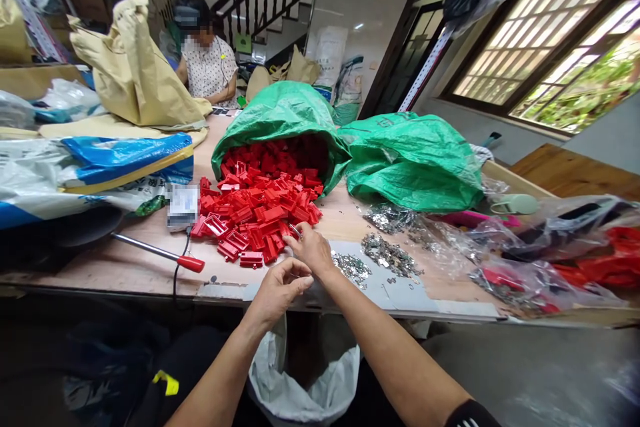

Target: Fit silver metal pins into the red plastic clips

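Red plastic pieces (260, 213) in a loose heap on the table (150, 273), in the head view, spilling from a green sack (280, 107) laid on its side, probably to keep them within easy reach. Over the near right edge of the heap, the right hand (315, 253), half closed, with a small silvery thing (295, 230) at the fingertips; cannot tell how firmly held. Just beside it, nearer the table edge, the left hand (283, 287), loosely curled, with thumb and forefinger close; cannot tell of anything held. To the right, mounds of shiny metal bits (393, 257), perhaps set apart to avoid mixing. Below, an open white sack (295, 407). As for the red pieces: glossy, boxy, some like hollow frames, lying at every angle.
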Motion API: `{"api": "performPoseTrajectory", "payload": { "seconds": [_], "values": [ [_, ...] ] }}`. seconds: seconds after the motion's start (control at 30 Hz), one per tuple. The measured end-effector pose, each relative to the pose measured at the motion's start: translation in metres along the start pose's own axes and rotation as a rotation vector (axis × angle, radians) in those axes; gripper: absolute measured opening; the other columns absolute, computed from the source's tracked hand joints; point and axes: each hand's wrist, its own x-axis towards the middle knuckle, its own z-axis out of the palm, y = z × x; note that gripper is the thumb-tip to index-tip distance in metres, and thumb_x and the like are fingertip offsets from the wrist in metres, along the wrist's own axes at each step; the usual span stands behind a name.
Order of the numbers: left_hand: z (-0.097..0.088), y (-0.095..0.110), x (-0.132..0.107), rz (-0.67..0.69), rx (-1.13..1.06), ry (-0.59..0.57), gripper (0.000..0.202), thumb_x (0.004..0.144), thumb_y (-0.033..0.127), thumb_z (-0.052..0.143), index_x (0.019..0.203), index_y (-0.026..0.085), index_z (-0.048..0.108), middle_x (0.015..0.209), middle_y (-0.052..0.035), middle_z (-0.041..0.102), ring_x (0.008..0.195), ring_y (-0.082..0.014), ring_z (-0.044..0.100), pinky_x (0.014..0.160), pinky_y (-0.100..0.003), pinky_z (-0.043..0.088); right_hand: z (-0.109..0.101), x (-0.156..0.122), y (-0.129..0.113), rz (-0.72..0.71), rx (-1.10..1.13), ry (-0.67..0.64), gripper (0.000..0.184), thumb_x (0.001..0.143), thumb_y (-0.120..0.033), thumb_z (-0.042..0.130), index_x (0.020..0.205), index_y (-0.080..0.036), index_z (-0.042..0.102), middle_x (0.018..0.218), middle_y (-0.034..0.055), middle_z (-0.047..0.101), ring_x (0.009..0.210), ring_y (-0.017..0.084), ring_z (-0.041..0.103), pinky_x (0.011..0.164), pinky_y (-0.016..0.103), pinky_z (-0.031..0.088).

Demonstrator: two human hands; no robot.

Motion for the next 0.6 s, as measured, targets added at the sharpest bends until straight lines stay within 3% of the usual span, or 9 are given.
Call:
{"api": "performPoseTrajectory", "payload": {
  "seconds": [0.13,0.33,0.6],
  "values": [
    [0.000,0.000,0.001,0.008,0.001,0.067,0.025,0.069,0.035,0.071,0.082,0.015,0.063,0.075,-0.0012,0.062,0.071,-0.0137,0.057,0.061,-0.023,0.043,0.001,0.000,-0.007,-0.003,-0.006,-0.014,0.040,0.086,-0.052,0.052,0.113,-0.023,0.053,0.097,0.0072,0.069,0.089,0.022,0.064,0.070,0.029,0.042],
    [-0.007,-0.006,0.006,0.005,-0.046,0.188,0.029,0.069,0.035,0.072,0.088,0.016,0.062,0.083,-0.0026,0.065,0.078,-0.0145,0.060,0.063,-0.022,0.047,-0.004,-0.003,-0.010,0.035,-0.028,-0.017,0.030,0.090,-0.040,0.044,0.111,-0.021,0.055,0.093,0.0070,0.069,0.087,0.021,0.063,0.073,0.029,0.041],
    [-0.006,-0.009,0.007,-0.008,-0.177,0.370,0.040,0.062,0.038,0.078,0.082,0.017,0.051,0.080,0.0026,0.056,0.073,-0.0138,0.066,0.071,-0.030,0.054,-0.021,-0.030,0.011,0.094,0.220,0.020,0.018,0.083,-0.033,0.049,0.086,-0.021,0.062,0.081,0.0024,0.067,0.074,0.016,0.058,0.064,0.023,0.037]
  ]
}}
